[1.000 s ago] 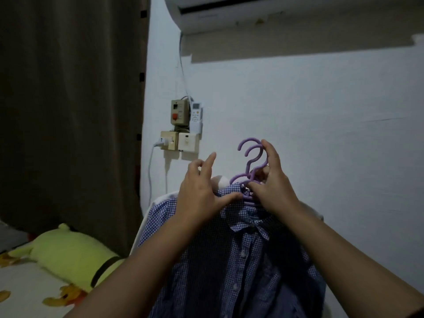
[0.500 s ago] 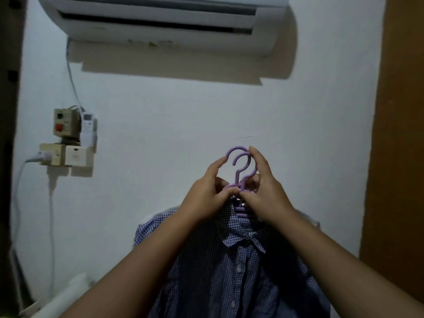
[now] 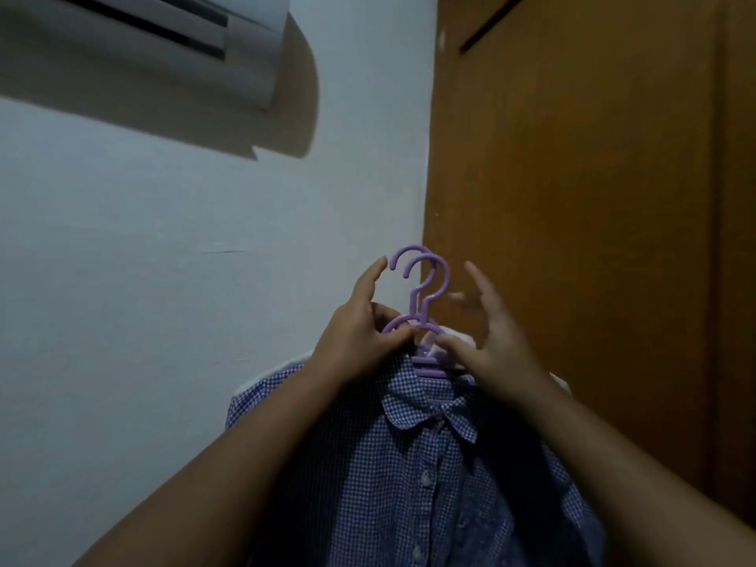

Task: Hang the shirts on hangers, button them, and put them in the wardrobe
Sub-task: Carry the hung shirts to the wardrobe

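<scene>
At centre frame, held up between both forearms, a blue-and-white checked shirt (image 3: 417,476) hangs on purple hangers (image 3: 423,304), collar uppermost and button placket running straight down, so its long axis is vertical. Two purple hooks (image 3: 425,268) rise side by side above the collar, their open ends curling to the left; the hanger shoulders slope away under the fabric. The left hand (image 3: 360,341) grips the left shoulder of the hangers just below the hook stems, thumb and curled fingers pinching the purple bar, with the index finger extended upward and its tip just beside the outer hook. The right hand (image 3: 491,341) lies to the right of the stems, its thumb touching the hanger neck at the collar while the remaining fingers are spread and raised clear of the hooks; motion blur obscures their tips. A white garment edge (image 3: 450,335) shows behind the collar. No legible writing appears on shirt or hangers. Behind, a brown wooden wardrobe panel (image 3: 593,198) fills the right, a white wall (image 3: 163,259) the left, with an air conditioner (image 3: 163,38) at upper left.
</scene>
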The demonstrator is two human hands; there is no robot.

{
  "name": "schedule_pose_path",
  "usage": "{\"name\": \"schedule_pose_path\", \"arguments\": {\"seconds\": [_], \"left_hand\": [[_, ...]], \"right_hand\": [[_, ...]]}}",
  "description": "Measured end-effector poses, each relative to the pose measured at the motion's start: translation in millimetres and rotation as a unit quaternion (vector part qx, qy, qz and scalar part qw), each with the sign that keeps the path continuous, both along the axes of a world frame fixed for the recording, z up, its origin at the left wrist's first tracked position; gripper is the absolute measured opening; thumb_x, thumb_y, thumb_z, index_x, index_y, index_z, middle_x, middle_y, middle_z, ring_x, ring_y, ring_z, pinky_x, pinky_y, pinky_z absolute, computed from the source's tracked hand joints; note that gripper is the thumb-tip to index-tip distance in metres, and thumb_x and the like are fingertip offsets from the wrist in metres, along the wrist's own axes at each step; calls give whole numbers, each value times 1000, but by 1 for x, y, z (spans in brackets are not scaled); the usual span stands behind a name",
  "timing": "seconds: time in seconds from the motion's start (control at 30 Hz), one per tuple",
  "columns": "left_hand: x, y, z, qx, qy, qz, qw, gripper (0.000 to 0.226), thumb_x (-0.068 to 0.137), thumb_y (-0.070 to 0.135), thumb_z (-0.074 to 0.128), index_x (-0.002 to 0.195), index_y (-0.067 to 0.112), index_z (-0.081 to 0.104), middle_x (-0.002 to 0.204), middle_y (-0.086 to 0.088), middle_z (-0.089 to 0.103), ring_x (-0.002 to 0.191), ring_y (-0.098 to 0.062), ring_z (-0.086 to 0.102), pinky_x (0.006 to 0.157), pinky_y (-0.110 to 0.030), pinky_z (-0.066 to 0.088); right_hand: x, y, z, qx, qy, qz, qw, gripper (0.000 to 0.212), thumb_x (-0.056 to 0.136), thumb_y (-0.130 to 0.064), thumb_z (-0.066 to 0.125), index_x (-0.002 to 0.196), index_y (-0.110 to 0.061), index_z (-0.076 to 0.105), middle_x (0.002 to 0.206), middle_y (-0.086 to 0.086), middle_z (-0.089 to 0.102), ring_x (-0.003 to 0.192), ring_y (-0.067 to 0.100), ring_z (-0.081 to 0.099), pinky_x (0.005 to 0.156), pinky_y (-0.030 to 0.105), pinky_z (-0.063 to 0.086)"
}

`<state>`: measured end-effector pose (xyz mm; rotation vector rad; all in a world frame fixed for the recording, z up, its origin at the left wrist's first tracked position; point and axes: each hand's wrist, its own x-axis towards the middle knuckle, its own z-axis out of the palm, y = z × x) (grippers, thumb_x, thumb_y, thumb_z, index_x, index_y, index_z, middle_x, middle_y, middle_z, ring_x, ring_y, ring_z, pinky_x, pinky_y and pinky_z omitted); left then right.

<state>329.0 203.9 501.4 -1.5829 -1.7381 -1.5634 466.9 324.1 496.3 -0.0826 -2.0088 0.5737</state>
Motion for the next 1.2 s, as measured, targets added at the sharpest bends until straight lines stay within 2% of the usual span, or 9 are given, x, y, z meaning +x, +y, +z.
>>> {"name": "schedule_pose_path", "arguments": {"seconds": [0.13,0.27,0.4,0.57,0.63,0.8,0.9,1.0,1.2], "left_hand": [[13,42,18,21,-43,-72,996,90,80,22,76,149,30,20,79,5,74,76,-4,69,78,-20,52],[28,84,36,34,-72,-154,985,82,78,18,78,143,23,30,78,3,74,76,-6,69,68,-9,47],[43,126,58,25,-88,-226,970,76,73,20,82,135,19,37,75,4,74,74,-7,70,74,-24,47],[70,155,81,-13,-75,-314,947,67,74,17,81,127,18,40,82,-3,74,83,-16,71,86,-32,49],[80,161,86,-27,-67,-335,939,65,75,16,79,127,19,39,84,-4,74,84,-14,70,81,-28,49],[96,171,93,-58,-40,-361,930,63,75,19,80,123,24,40,79,3,75,81,-8,70,82,-31,50],[98,177,94,-57,-66,-373,924,67,74,17,80,128,19,40,80,2,75,83,-10,71,84,-32,50],[102,181,95,-65,-94,-400,910,76,71,14,82,133,14,38,84,-2,75,87,-15,71,92,-38,50],[118,180,105,-130,-186,-509,830,48,81,0,70,120,11,44,81,-6,74,71,-12,71,58,-24,55]], "right_hand": [[65,47,-10,26,84,-124,988,57,89,-15,61,133,-41,35,125,-4,50,113,8,51,93,34,48],[118,80,-16,69,21,-272,960,42,90,-14,59,130,-24,51,116,-9,49,110,9,46,99,46,43],[155,88,-1,103,-5,-401,910,38,91,-31,54,129,-23,56,116,-4,54,108,7,38,97,35,30],[180,83,27,47,-20,-408,912,28,95,-21,49,120,-27,61,111,-12,59,108,10,52,105,48,34],[184,79,34,61,-16,-424,904,27,95,-18,49,116,-24,64,102,-14,58,105,13,55,101,49,38],[186,66,40,90,-14,-425,901,27,92,-12,54,114,-19,67,103,-11,61,103,12,58,90,26,44],[202,58,38,24,-17,-428,903,30,94,-24,52,123,-26,60,114,-13,60,105,6,56,89,26,45],[226,56,37,-9,-61,-471,880,30,96,-27,50,125,-27,59,117,-11,59,110,7,52,92,27,41],[249,53,35,81,-36,-565,820,26,96,-21,50,117,-22,66,115,-7,65,107,13,57,89,26,43]]}}
